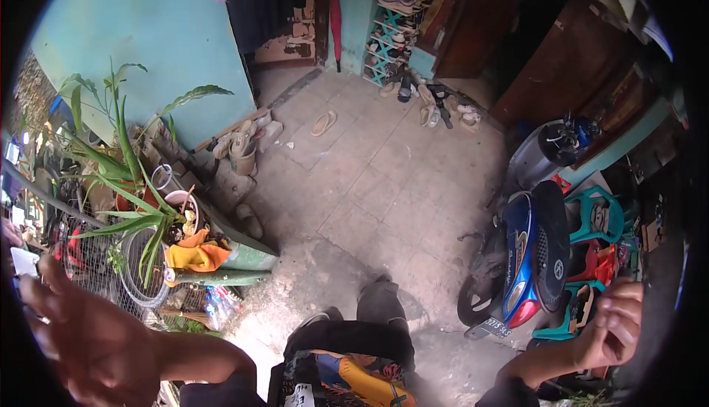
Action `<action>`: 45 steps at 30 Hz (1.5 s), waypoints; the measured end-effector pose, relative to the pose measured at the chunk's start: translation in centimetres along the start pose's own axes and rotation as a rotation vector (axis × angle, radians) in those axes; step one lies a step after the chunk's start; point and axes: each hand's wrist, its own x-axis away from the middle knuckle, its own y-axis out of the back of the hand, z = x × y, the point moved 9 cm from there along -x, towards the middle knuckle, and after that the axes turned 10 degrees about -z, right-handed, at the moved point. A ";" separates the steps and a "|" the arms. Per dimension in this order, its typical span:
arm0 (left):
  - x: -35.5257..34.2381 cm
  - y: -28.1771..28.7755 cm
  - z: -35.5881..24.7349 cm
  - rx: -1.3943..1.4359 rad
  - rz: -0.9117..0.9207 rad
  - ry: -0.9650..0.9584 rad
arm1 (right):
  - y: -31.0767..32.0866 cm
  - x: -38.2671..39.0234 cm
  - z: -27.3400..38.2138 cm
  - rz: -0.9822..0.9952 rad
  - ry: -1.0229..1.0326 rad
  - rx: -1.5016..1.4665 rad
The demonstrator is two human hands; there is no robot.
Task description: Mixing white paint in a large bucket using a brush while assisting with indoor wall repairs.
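Note:
My left hand point(88, 337) is raised at the lower left with bent fingers apart, near a small white object point(26, 259) at the picture's edge; I cannot tell if they touch. My right hand point(609, 326) is at the lower right, fingers curled, their inside hidden, beside green plastic chairs point(594, 215). Below me, between my forearms, is a black bag or container point(325, 333) with orange and dark patterned material point(369, 383) in it. My grey-clad legs and shoes show just beyond it.
A blue scooter point(517, 252) and silver drum point(539, 156) line the right. Potted plants point(129, 185), yellow cloth point(196, 255) and wire mesh stand left. A shoe rack point(391, 30), loose footwear and doorways are ahead, across the tiled floor point(362, 178).

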 end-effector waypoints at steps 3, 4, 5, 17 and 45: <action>12.6 0.4 14.7 -0.375 0.143 0.587 | -1.8 14.9 -19.2 -0.301 -0.729 0.293; 19.2 1.5 19.3 -0.469 0.075 0.861 | -3.8 21.4 -24.9 -0.315 -1.066 0.309; 26.8 3.8 22.9 -0.527 -0.036 1.109 | -6.1 27.6 -29.6 -0.247 -1.335 0.360; 60.2 -2.5 39.7 -1.191 -0.359 1.923 | -32.4 43.1 -71.3 0.666 -1.350 -0.021; 37.7 -14.2 139.5 -0.972 -0.238 1.787 | -111.2 -21.8 -130.0 0.680 -1.191 -0.567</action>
